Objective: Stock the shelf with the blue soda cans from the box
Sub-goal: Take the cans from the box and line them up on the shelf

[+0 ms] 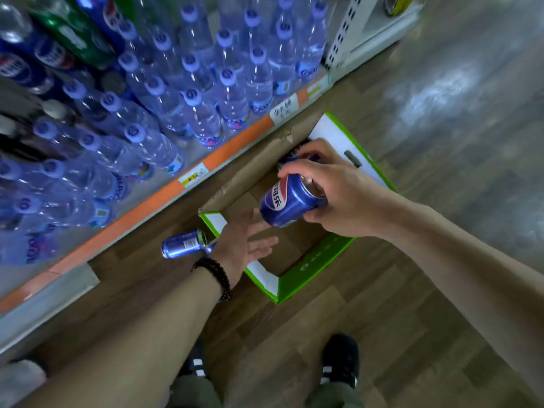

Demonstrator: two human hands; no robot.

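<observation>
Wood-grain plank flooring (338,319), brown, runs under the whole scene and turns grey and glossy with a pale glare patch toward the far aisle. Shelf (147,206), low, white-based, with an orange price strip along its front edge carrying small paper labels; stocked with rows of clear water bottles (191,92) with pale blue caps, and dark blue and green soda bottles (44,57) further back. Box (297,275), cardboard, green-and-white outside, plain brown inside, flaps open, standing on the floor just beside the shelf base. Right hand (332,189), fingers wrapped around a blue soda can (290,201), holds it tilted above the open box. More blue cans (294,156) sit in the far corner of the box, partly hidden behind that hand. Left hand (244,245), fingers straight and spread, palm up, holding nothing, hovers over the box's near edge below the held can; a dark beaded bracelet (215,275) circles its wrist. One loose can (184,244) lies on its side on the floor between box and shelf. Two dark shoes (341,357) with white stripes stand at the near edge.
</observation>
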